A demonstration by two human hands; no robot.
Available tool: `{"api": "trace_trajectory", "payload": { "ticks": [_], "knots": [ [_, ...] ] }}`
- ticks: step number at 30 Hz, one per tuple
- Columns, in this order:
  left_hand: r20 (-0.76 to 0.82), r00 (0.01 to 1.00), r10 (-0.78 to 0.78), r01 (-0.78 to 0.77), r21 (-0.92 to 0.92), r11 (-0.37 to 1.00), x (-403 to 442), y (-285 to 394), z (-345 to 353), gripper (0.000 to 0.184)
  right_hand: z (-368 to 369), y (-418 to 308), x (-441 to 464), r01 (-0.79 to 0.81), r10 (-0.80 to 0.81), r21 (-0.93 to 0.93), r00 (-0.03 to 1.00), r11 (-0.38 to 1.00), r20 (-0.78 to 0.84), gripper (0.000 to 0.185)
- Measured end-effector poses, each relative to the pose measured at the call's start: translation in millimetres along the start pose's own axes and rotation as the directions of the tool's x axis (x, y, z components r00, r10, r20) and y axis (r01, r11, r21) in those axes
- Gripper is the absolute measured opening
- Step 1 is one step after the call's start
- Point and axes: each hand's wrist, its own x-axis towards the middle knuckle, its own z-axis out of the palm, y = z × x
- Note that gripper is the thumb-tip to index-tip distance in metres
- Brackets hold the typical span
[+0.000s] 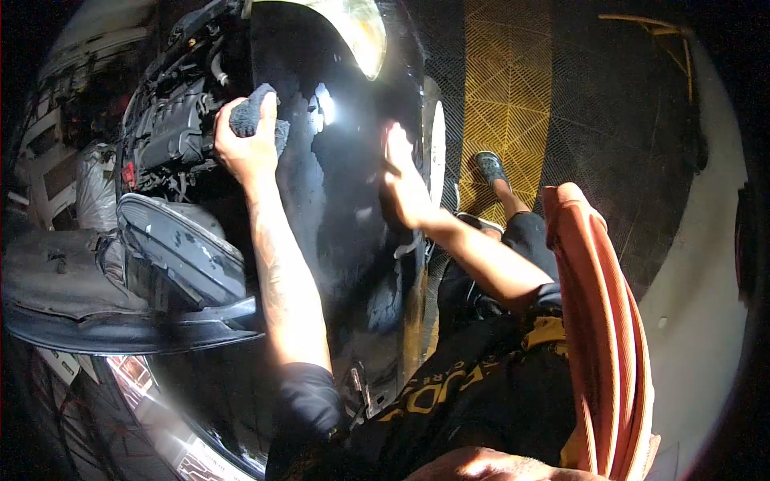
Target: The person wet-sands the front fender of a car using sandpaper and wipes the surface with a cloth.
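My left hand [247,152] is closed around a dark grey fluffy cloth [247,119], at the inner edge of a black car fender [341,204] beside the engine bay. Part of the cloth hangs out past my thumb. Further right, my right hand [403,180] lies against the outer side of the fender with its fingers stretched out, holding nothing. Pale, streaky patches and a bright light reflection show on the glossy panel between the hands.
The exposed engine bay [172,120] lies left of the fender, and a headlight [361,36] is at its far end. A reddish-brown towel [601,305] hangs over my shoulder. Black floor grating with a yellow strip [509,88] runs along the right.
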Motion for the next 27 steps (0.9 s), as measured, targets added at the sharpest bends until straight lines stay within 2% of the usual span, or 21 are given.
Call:
{"api": "trace_trajectory", "payload": {
  "ticks": [1,4,6,8,10,12,14,15,16,17,18,19,20,21,22,24,25,26,27],
  "knots": [
    [0.002,1.000,-0.013,0.013,0.003,1.000,1,0,0,0.041,-13,0,22,0.119,-0.077,0.288,0.985,0.950,-0.153,0.087],
    [-0.008,0.998,-0.056,0.057,0.045,0.997,8,3,3,0.047,-46,28,119,0.230,-0.197,0.108,0.948,0.967,-0.252,0.068],
    [-0.018,0.999,-0.027,0.028,0.044,0.999,21,0,14,0.051,-49,21,108,0.152,-0.106,0.170,0.962,0.974,-0.251,0.070],
    [0.044,0.999,-0.032,0.029,0.061,0.998,30,-2,21,0.051,-29,14,27,0.269,-0.217,0.281,0.955,0.921,-0.203,0.076],
    [0.035,0.999,0.023,-0.024,0.030,0.999,32,-7,23,0.051,0,-4,-40,0.014,0.000,0.300,0.999,0.954,-0.048,0.082],
    [0.016,0.999,0.037,-0.038,0.055,0.998,33,-12,24,0.053,-3,8,-29,0.179,-0.141,0.266,0.978,0.947,-0.155,0.083],
    [0.018,0.999,0.050,-0.051,0.083,0.995,34,-13,24,0.053,-16,30,36,0.180,-0.147,0.104,0.953,0.978,-0.263,0.078],
    [0.026,0.998,0.050,-0.051,0.056,0.997,36,-14,25,0.053,-31,54,79,0.221,-0.192,0.088,0.946,0.971,-0.262,0.073],
    [0.040,0.998,0.044,-0.046,0.034,0.998,35,-13,24,0.053,-35,52,83,0.195,-0.166,0.090,0.951,0.977,-0.259,0.069],
    [0.011,0.997,0.074,-0.075,0.089,0.993,32,-8,23,0.050,-43,43,86,0.169,-0.141,0.091,0.956,0.981,-0.257,0.066],
    [0.019,0.998,0.052,-0.053,0.119,0.991,33,-8,23,0.053,-35,34,58,0.151,-0.117,0.110,0.957,0.982,-0.264,0.064],
    [0.095,0.991,-0.090,0.099,-0.098,0.990,26,16,19,0.033,-31,16,29,0.133,-0.094,0.130,0.958,0.983,-0.272,0.062],
    [0.198,0.957,-0.213,0.265,-0.295,0.918,20,39,15,0.017,-4,27,-2,0.251,-0.183,0.220,0.940,0.943,-0.288,0.066],
    [0.196,0.965,-0.174,0.231,-0.319,0.919,20,37,16,0.018,0,-2,-42,0.004,0.045,0.341,0.990,0.940,-0.136,0.074],
    [0.209,0.940,-0.269,0.321,-0.287,0.903,18,48,13,0.017,-1,-2,-71,0.303,-0.266,0.173,0.942,0.937,-0.207,0.080],
    [0.199,0.955,-0.221,0.275,-0.311,0.910,20,39,16,0.017,5,17,-43,0.102,-0.077,0.189,0.987,0.977,-0.139,0.078],
    [0.196,0.956,-0.219,0.272,-0.306,0.912,20,37,16,0.017,-4,25,-14,0.179,-0.143,0.167,0.968,0.970,-0.206,0.074],
    [0.202,0.954,-0.220,0.276,-0.313,0.909,19,37,16,0.016,-27,22,15,0.175,-0.167,0.021,0.962,0.984,-0.215,0.068],
    [0.207,0.953,-0.219,0.278,-0.322,0.905,19,39,16,0.015,-34,51,52,0.277,-0.253,0.064,0.935,0.959,-0.249,0.067]
  ]
}}
